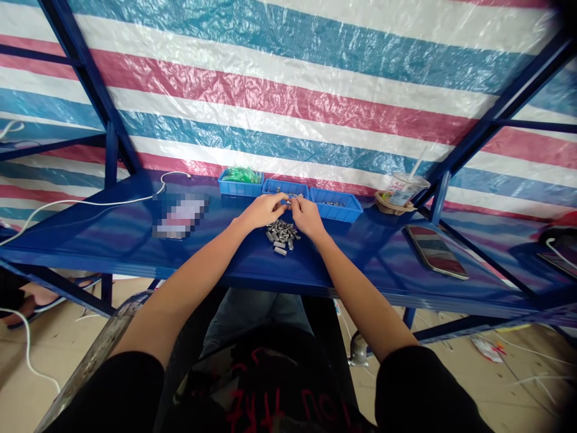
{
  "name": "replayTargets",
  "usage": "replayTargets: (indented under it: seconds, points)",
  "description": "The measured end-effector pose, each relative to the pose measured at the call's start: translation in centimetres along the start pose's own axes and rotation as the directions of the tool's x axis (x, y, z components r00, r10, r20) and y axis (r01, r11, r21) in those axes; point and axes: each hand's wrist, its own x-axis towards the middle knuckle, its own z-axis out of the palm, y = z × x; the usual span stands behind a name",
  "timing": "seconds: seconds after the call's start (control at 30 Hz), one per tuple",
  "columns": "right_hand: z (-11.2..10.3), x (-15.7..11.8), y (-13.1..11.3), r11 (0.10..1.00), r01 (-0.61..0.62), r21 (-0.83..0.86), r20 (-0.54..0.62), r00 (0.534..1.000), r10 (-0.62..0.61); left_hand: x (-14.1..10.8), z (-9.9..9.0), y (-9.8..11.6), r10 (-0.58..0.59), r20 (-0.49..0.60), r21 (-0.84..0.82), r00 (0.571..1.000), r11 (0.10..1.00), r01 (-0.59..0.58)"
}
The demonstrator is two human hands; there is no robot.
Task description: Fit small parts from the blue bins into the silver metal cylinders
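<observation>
"Left hand (269, 210)?"
"Curled, like the right hand (306, 216) beside it; from here I can't tell whether either grips anything."
"Parts (282, 232)?"
"Heaped between the wrists, on the table (202, 255). Probably hard, light, slippery; I'd pinch their sides."
"Obstacles?"
"Bins (338, 213) close behind; cup (400, 191), phone (436, 251) well right."

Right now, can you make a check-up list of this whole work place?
Surface: blue table, shiny.
Job's things: pile of metal pieces; three blue bins behind, the left one holding green pieces.
Clutter: cup in a brown holder; phone, right; blurred item, left.
Hands: left hand and right hand close together at the pile's far edge; anything held too small to tell.
Cables: white cable across the table's left end; more on the floor.
Surroundings: striped sheet behind; blue frame both sides.
</observation>
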Motion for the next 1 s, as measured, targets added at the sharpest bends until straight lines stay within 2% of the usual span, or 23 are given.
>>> replayTargets:
  seconds: [0.13, 0.3, 0.47, 0.57, 0.7, 0.87, 1.0]
  points:
    - [0.1, -0.1, 0.1, 0.999, 0.035, -0.004, 0.014, 0.999, -0.035, 0.0, -0.1, 0.3, 0.034, -0.038, 0.078, 0.999, 0.996, -0.030]
    - [-0.3, -0.6, -0.6, 0.996, 0.074, -0.039, -0.041, 0.996, -0.076, 0.1, 0.2, 0.3, -0.075, -0.115, 0.004, 0.991, 0.997, 0.076]
    - [-0.6, -0.9, -1.3, 0.988, 0.132, -0.082, -0.016, 0.991, -0.134, 0.1, 0.3, 0.4, -0.148, -0.064, -0.061, 0.987, 0.988, 0.144]
    - [-0.5, -0.8, -1.2, 0.994, 0.100, -0.047, -0.036, 0.994, -0.101, 0.0, 0.3, 0.5, -0.171, -0.034, -0.107, 0.985, 0.980, 0.167]
    - [-0.3, -0.4, -0.8, 0.999, 0.008, 0.044, -0.067, 0.998, -0.005, 0.0, 0.2, 0.4, -0.098, -0.055, -0.109, 0.994, 0.990, 0.092]
    - [-0.3, -0.2, -0.7, 0.999, 0.020, 0.042, -0.066, 0.998, -0.018, 0.1, 0.1, 0.4, 0.031, -0.076, 0.049, 0.997, 0.998, -0.027]
    - [-0.3, -0.5, -0.8, 0.996, 0.035, 0.076, -0.084, 0.996, -0.029, 0.1, 0.4, 0.4, -0.051, -0.103, -0.030, 0.993, 0.998, 0.049]
